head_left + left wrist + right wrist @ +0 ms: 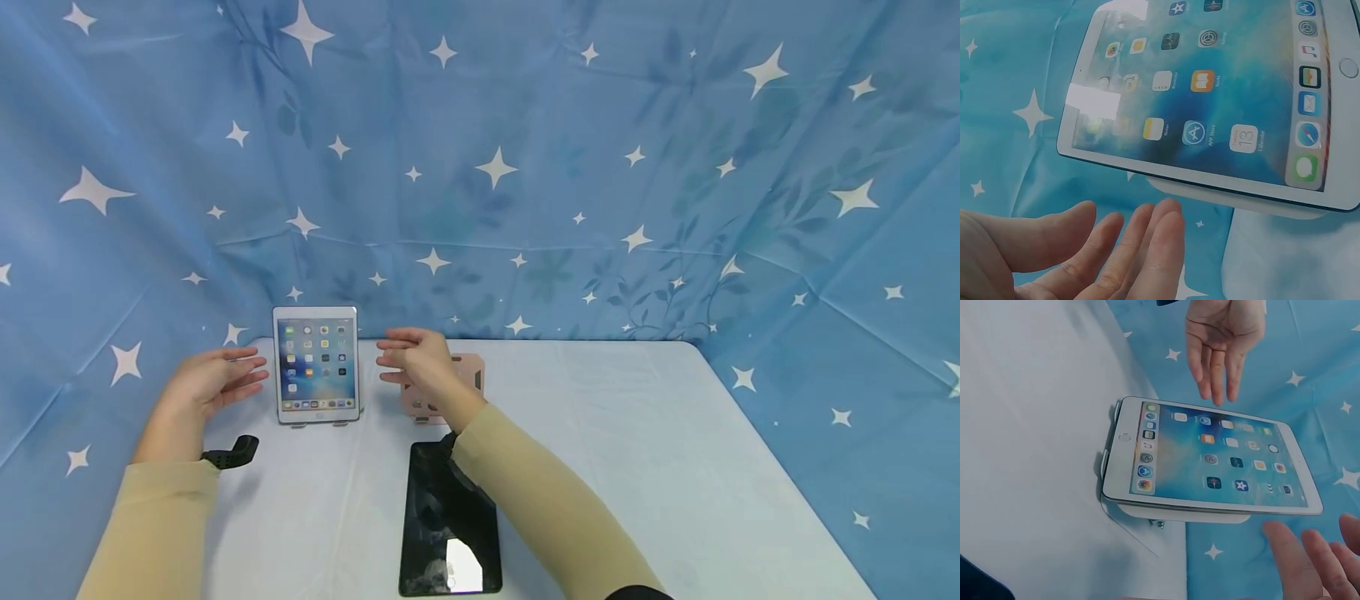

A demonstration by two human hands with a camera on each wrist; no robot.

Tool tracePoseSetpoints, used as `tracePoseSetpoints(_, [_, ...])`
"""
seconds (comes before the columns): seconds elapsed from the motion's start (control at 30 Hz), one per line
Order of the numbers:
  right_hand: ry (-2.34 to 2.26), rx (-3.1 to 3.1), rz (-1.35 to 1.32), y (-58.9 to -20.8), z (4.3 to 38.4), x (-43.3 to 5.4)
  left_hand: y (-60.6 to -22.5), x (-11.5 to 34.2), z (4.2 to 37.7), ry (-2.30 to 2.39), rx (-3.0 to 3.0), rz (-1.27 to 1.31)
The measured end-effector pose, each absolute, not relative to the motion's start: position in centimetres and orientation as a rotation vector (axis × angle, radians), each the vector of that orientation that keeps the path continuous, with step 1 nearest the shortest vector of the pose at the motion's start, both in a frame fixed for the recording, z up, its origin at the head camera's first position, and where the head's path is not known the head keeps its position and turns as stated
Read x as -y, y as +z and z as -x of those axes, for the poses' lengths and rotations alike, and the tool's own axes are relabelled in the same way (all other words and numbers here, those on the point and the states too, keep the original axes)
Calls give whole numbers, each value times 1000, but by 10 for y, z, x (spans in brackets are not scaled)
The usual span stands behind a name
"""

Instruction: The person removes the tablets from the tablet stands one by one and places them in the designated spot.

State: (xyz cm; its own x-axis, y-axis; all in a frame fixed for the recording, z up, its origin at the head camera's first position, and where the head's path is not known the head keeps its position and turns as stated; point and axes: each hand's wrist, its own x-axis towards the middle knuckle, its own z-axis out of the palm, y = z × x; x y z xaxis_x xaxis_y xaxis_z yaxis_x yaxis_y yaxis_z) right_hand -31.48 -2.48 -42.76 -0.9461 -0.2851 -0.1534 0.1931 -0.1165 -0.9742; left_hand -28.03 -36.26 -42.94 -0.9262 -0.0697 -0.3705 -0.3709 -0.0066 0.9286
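Note:
A white tablet [318,362] with a lit home screen of app icons leans upright on a stand at the back left of the table. Behind its lower part, a pale stand plate [1191,514] shows in the right wrist view. My left hand [213,383] is just left of the tablet, fingers extended toward its edge, with a gap between. On the other side, my right hand [420,358] hovers apart from the tablet's right edge, fingers reaching toward it. Neither hand holds anything. The right hand and wrist partly cover a pink stand [469,367].
A dark-screened black tablet [442,517] lies flat near the front of the white table [637,467], below my right forearm, which covers its upper right corner. A blue curtain [540,125] with white stars hangs behind the table and along both sides.

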Motion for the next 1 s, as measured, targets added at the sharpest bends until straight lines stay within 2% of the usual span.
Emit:
tracePoseSetpoints(0.23, [-2120, -1854, 116, -428, 320, 34, -424, 356, 289, 1962, -2184, 487])
tracePoseSetpoints(1.0, [-2111, -1899, 101, -434, 341, 56, -414, 352, 301, 1849, -2433, 223])
